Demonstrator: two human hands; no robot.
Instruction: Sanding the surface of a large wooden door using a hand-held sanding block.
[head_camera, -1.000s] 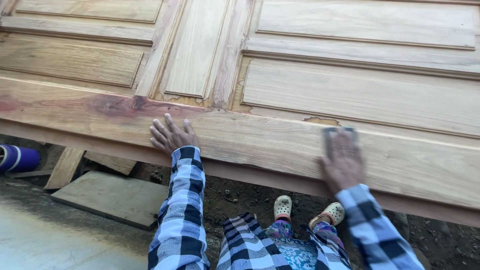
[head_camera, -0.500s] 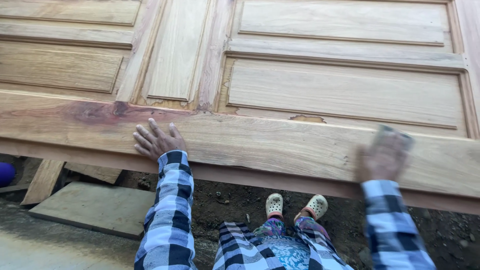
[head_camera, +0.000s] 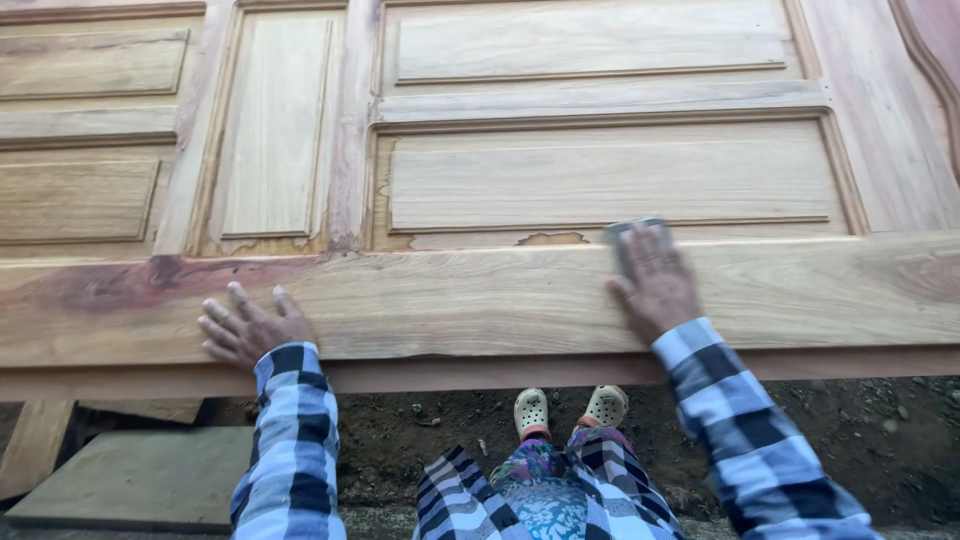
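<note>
A large panelled wooden door (head_camera: 600, 170) lies flat in front of me, its wide bottom rail (head_camera: 470, 300) nearest. My left hand (head_camera: 245, 328) rests flat on that rail, fingers spread, holding nothing. My right hand (head_camera: 655, 282) presses a grey sheet of sandpaper (head_camera: 630, 234) against the rail, just below a raised panel. Only the sheet's top edge shows above my fingers. Both arms wear blue-and-white checked sleeves.
A patch of pale filler (head_camera: 550, 239) sits on the groove left of my right hand. Below the door are bare soil, my feet in cream clogs (head_camera: 565, 408), a flat board (head_camera: 130, 475) on the ground at left and a wooden support (head_camera: 35, 440).
My right hand swung out to the right along the rail with the sandpaper, then came back left. The view shifted right. My left hand stayed planted on the rail.
</note>
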